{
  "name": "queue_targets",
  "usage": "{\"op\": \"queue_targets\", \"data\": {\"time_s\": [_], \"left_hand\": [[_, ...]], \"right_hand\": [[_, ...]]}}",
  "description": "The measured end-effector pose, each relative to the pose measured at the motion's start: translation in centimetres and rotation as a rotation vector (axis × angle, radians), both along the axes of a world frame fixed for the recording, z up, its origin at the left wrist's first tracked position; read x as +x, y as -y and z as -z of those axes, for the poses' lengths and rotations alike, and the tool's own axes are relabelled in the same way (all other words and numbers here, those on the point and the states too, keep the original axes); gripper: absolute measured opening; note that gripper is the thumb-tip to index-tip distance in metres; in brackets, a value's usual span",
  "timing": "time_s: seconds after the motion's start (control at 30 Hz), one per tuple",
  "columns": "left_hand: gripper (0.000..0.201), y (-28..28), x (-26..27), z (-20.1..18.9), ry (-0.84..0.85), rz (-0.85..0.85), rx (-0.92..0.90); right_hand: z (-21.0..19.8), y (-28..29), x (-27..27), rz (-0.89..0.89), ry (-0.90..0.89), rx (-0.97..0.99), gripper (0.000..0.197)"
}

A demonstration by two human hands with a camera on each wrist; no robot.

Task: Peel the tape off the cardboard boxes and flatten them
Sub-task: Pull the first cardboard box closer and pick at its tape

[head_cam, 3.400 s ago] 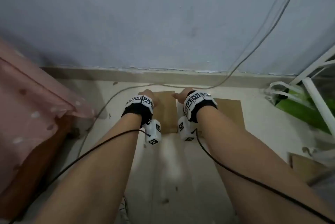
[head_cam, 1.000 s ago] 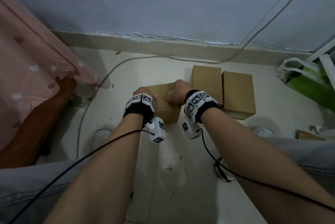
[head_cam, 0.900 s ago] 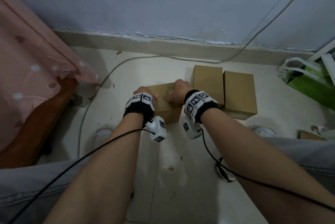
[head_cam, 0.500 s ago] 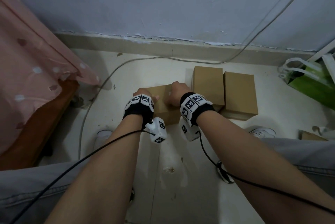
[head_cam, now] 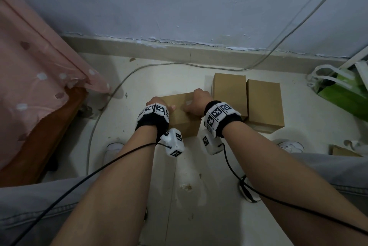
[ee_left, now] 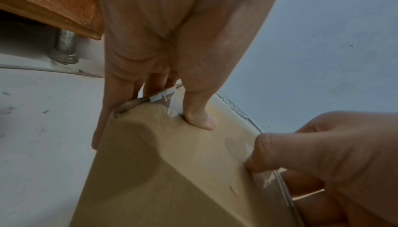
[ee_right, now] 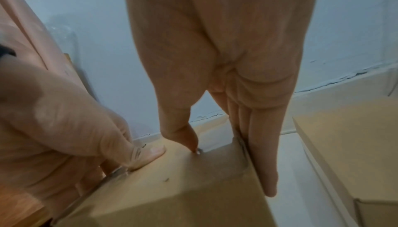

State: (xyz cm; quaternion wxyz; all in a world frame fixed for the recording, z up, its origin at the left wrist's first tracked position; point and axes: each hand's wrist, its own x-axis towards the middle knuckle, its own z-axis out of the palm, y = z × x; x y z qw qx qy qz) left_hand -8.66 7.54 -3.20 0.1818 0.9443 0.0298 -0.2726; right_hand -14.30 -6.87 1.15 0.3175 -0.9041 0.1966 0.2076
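Far left there's a pink spotted cloth (head_cam: 33,78) hanging over a brown wooden edge (head_cam: 45,138). A grey cable (head_cam: 111,98) curves across the pale floor (head_cam: 187,196) from there toward the wall.

Middle of the floor is the cardboard box (head_cam: 183,118) being worked on, sitting just left of the other two. The left hand (head_cam: 157,104) grips its left end: thumb (ee_left: 200,118) pressed flat on the top face, the other fingers (ee_left: 107,111) running down the left side, so the box edge is clamped between them. Right by that thumb there's a strip of clear tape (ee_left: 165,99) folding over the top edge, a bit crinkled.

The right hand (head_cam: 196,104) is on the right end of the same box. In the right wrist view its thumb tip (ee_right: 189,144) digs into the top face at what looks like a tape end, and the fingers (ee_right: 262,154) lie straight down the right side. So it's holding the box too; whether it has any tape pinched I can't tell.

Right of that, two more closed cardboard boxes (head_cam: 247,102) sit side by side, touching, a little farther toward the wall. Far right is a green bag (head_cam: 342,94) with white handles, and a bit of brown cardboard (head_cam: 342,151) pokes out near the right knee.
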Motion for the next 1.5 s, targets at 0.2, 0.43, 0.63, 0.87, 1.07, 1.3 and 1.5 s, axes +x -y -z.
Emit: {"op": "queue_targets", "data": {"time_s": [0.2, 0.43, 0.63, 0.87, 1.07, 1.3, 1.5], "left_hand": [[0.038, -0.2, 0.1, 0.3, 0.006, 0.001, -0.026], [0.046, 0.2, 0.5, 0.7, 0.005, -0.015, 0.004], [0.045, 0.1, 0.5, 0.8, 0.003, 0.020, 0.019], [0.046, 0.1, 0.4, 0.6, 0.008, 0.025, 0.028], [0.045, -0.1, 0.4, 0.7, 0.009, 0.027, 0.027], [0.043, -0.1, 0.2, 0.2, 0.017, 0.027, 0.011], [0.042, -0.1, -0.1, -0.3, 0.015, -0.006, -0.012]], "right_hand": [[0.1, -0.8, -0.1, -0.025, 0.010, -0.073, 0.031], [0.2, -0.7, 0.0, -0.019, 0.016, -0.043, 0.025], [0.2, -0.3, 0.0, 0.021, 0.009, 0.002, 0.033], [0.1, -0.7, 0.2, 0.001, 0.019, -0.057, 0.035], [0.2, -1.0, 0.2, -0.011, 0.020, -0.086, 0.028], [0.1, -0.2, 0.3, 0.064, 0.003, 0.000, 0.031], [0.2, -0.4, 0.4, 0.065, 0.015, -0.024, 0.035]]}}
